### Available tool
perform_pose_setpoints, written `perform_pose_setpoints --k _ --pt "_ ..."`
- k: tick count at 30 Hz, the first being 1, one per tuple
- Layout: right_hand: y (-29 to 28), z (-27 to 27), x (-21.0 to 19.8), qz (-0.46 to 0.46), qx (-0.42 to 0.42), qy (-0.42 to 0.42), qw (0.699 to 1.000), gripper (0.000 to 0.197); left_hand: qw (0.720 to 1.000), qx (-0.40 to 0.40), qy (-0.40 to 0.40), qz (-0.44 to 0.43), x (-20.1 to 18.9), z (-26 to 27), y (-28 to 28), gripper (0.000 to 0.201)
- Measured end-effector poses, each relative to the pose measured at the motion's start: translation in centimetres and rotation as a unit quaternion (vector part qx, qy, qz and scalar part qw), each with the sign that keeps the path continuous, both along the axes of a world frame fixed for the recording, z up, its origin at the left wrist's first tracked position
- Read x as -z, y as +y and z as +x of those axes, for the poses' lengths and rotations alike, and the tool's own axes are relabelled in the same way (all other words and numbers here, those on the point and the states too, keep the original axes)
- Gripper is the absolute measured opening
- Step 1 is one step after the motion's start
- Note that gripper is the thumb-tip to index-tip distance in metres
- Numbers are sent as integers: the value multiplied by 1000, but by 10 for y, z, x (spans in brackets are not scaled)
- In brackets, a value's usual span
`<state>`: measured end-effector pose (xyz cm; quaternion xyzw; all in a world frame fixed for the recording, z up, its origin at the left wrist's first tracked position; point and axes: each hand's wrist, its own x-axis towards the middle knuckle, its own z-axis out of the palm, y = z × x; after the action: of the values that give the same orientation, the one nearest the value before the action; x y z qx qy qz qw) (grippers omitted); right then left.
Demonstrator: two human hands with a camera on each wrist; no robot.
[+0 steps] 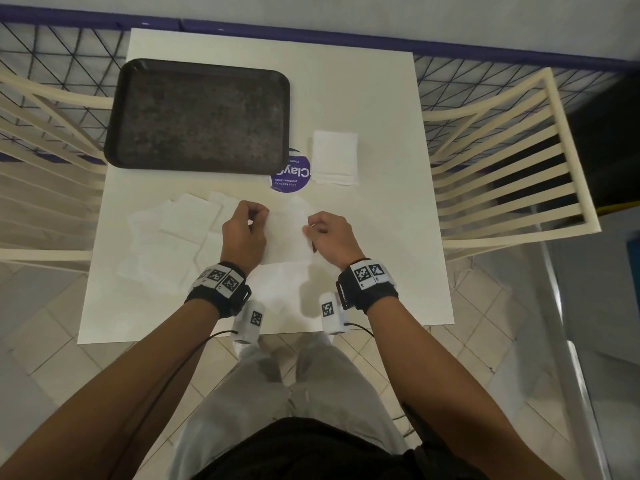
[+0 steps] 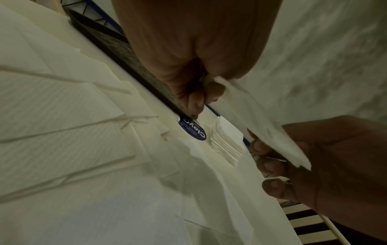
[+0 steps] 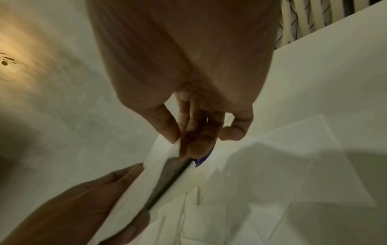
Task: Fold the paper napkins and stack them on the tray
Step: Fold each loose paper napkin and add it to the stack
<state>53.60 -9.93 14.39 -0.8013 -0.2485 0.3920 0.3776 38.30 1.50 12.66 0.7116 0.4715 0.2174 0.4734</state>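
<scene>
While a person stands at a white counter (image 1: 381,98), both hands hold one white paper napkin (image 1: 287,237) lifted just above the surface, seen from overhead. The left hand (image 1: 242,233) pinches the napkin's left edge, its fingers (image 2: 194,102) curled in with the thumb pressed against the paper. The right hand (image 1: 329,237) pinches the opposite edge, thumb on one face and fingers (image 3: 199,142) on the other. From the wrist views, the napkin hangs between the two hands as a thin sheet above the counter.

A loose spread of unfolded napkins (image 1: 173,237) lies flat on the counter to the left of the hands, overlapping one another, with more paper under the hands. A dark rectangular tray (image 1: 201,116) sits at the far left of the counter, with nothing on it. Just right of the tray's near corner is a round purple sticker (image 1: 294,174) with white lettering, partly covered by the tray. Touching the sticker's right side is a neat stack of folded napkins (image 1: 334,157), resting on the counter rather than the tray.

Each wrist wears a black band carrying white blocks with black-and-white square markers. Cream slatted chairs (image 1: 512,161) stand at both sides of the counter, and the floor below is pale tile.
</scene>
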Motion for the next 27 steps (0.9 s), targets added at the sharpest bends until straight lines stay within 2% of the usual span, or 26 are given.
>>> perform_pose_setpoints --k 5,11,16,21,27 --pt "11 36 0 2 22 -42 999 6 996 21 20 -79 3 6 -2 30" --pt "41 107 -2 8 96 -90 991 20 984 93 78 -128 22 6 -7 19" --pt "68 155 5 -16 124 -127 984 22 970 126 136 -159 44 7 -10 14" --pt "83 180 17 -37 136 -146 979 21 959 151 206 -123 57 11 -11 6" --pt "91 190 28 -55 133 -146 979 20 953 117 255 -112 57 24 -13 6"
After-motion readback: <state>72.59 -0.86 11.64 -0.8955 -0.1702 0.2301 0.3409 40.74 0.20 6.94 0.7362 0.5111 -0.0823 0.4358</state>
